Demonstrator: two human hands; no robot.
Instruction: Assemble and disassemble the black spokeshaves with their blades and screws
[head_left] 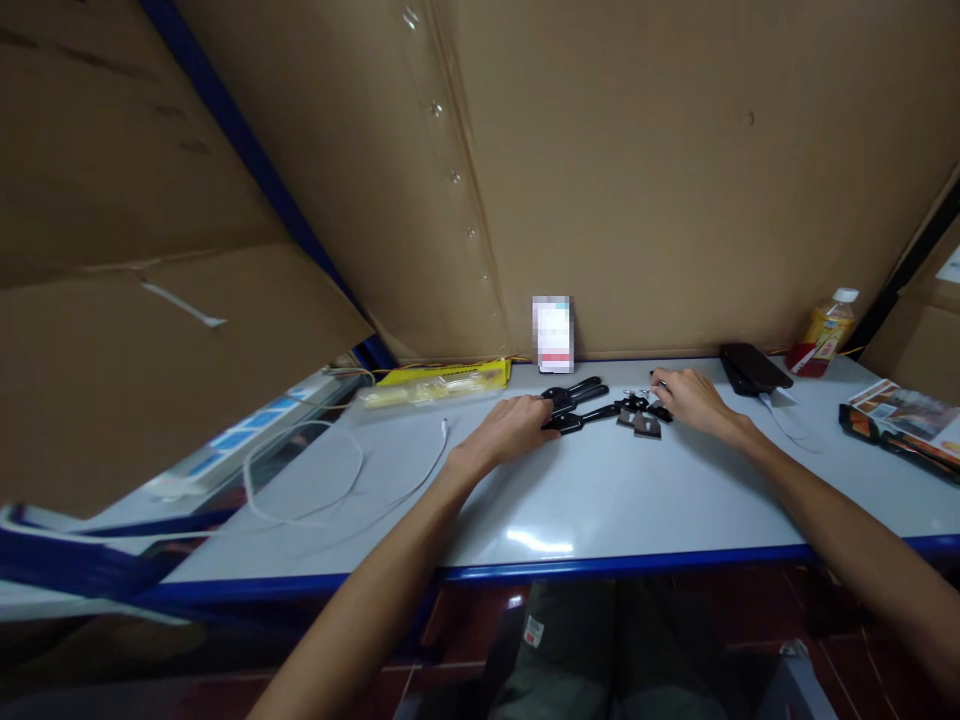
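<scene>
In the head view, my left hand (517, 428) rests at the black-handled tools (581, 393), its curled fingers touching the nearer one. Several black tools lie side by side with their handles pointing right. Beside them is a small group of dark flat metal pieces (646, 427) and little shiny parts (635, 395). My right hand (688, 393) is over the right side of that group, fingers bent together around a small dark item too small to make out.
A lit phone (553, 335) leans on the cardboard wall. Yellow packaging (442, 383) and a white cable (360, 470) lie left. A dark case (754, 368), a bottle (825, 333) and a printed package (911, 415) sit right. The blue table edge (600, 566) runs in front.
</scene>
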